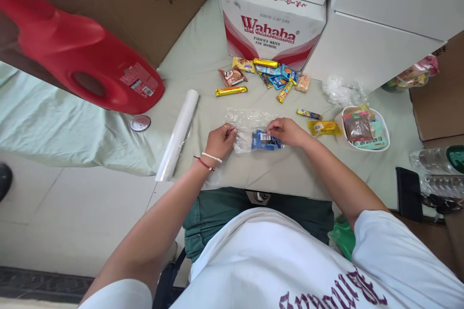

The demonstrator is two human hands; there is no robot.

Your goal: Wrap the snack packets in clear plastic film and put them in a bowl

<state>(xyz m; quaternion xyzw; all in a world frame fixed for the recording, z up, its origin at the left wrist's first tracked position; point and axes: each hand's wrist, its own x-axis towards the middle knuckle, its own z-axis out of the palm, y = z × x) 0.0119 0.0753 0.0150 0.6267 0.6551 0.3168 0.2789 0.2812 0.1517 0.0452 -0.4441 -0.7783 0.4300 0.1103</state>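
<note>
A crinkled sheet of clear plastic film lies on the cloth in front of me. On its right part rests a blue snack packet with a white barcode label. My left hand is closed, thumb and fingers pinching the film's left edge. At the film's right side, my right hand is closed in a pinch by the packet's upper right corner. Its fingertips seem to hold the film there, though they partly cover what is between them. To the left lies a white roll of plastic wrap.
Several wrapped snacks are piled before a Wahaha carton. A white tub of packets, a yellow packet and crumpled plastic are at right. A big red jug and a round tin stand left.
</note>
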